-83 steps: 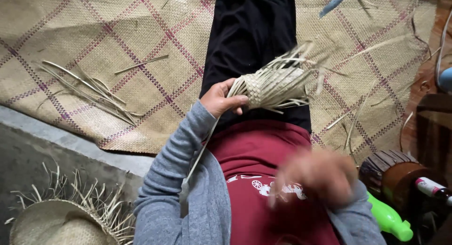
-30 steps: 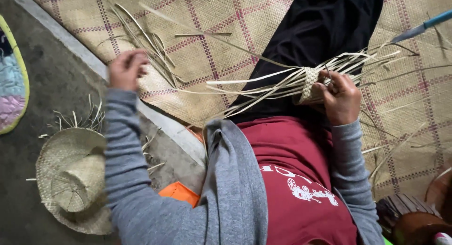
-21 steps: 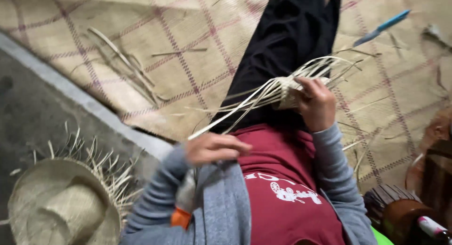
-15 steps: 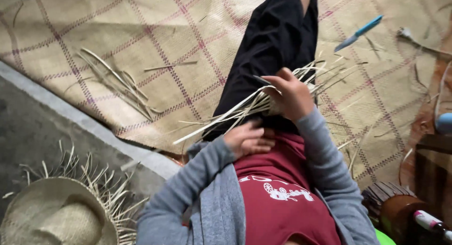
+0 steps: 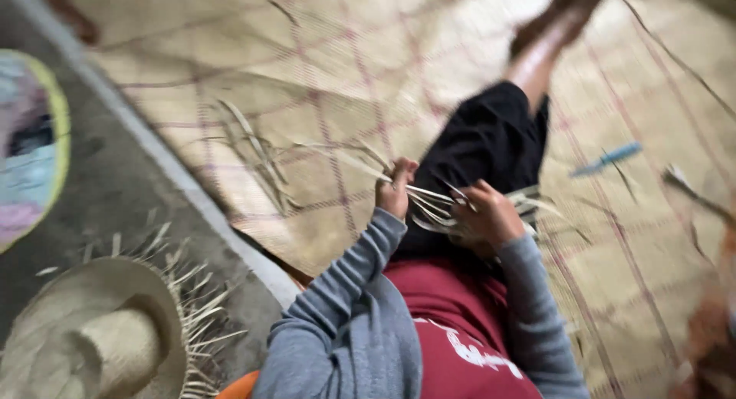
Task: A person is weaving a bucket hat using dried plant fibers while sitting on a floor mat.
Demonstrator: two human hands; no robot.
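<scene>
A small woven straw piece with long loose strands rests on my lap over my black trousers. My right hand grips the woven piece at its near end. My left hand pinches several of its pale straw strands, which trail off to the left over the mat. Both sleeves are grey. The frame is blurred by motion.
I sit on a woven mat with pink check lines. Loose straw strips lie on it to the left. A half-made straw hat with frayed edges sits on the grey floor at lower left. A blue pen-like tool lies at right.
My left hand fetched straw from the mat at the left and came back to the woven piece, which passed to my right hand. Now both hands hold the work on my lap.
</scene>
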